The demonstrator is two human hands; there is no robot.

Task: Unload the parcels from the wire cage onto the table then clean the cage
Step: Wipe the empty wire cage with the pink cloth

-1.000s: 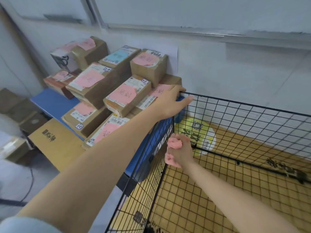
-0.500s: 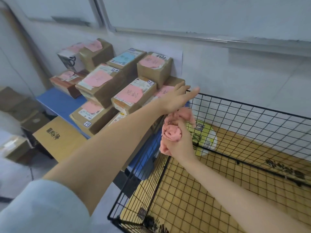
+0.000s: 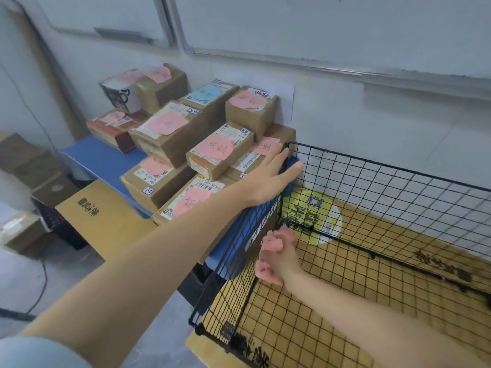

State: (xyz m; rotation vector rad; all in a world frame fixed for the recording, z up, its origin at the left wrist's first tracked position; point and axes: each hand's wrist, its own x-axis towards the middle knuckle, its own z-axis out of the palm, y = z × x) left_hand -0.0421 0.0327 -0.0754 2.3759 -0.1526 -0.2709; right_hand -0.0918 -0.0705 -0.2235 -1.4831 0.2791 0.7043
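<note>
The right hand (image 3: 281,257) is curling its grip around a bunched pink cloth (image 3: 269,244), and folds of the cloth are poking out above the fingers and below the heel of the palm. The cloth is pressing against the inner face of the wire cage's (image 3: 372,181) left side panel, low down, just above the mesh floor and near the far left corner. Directly above, the left hand (image 3: 265,179) is lying flat with its grip open and its fingers straight, resting on the top rim of that panel at the corner. The left forearm is reaching across the parcels (image 3: 220,150), which are sitting stacked on the blue surface (image 3: 103,160) just left of the cage, outside the mesh. They are brown cartons wearing pink notes and shipping labels. Brown cardboard (image 3: 345,301) is showing through the mesh floor, and a round yellow sticker (image 3: 313,208) is lying in the far corner beyond the cloth.
</note>
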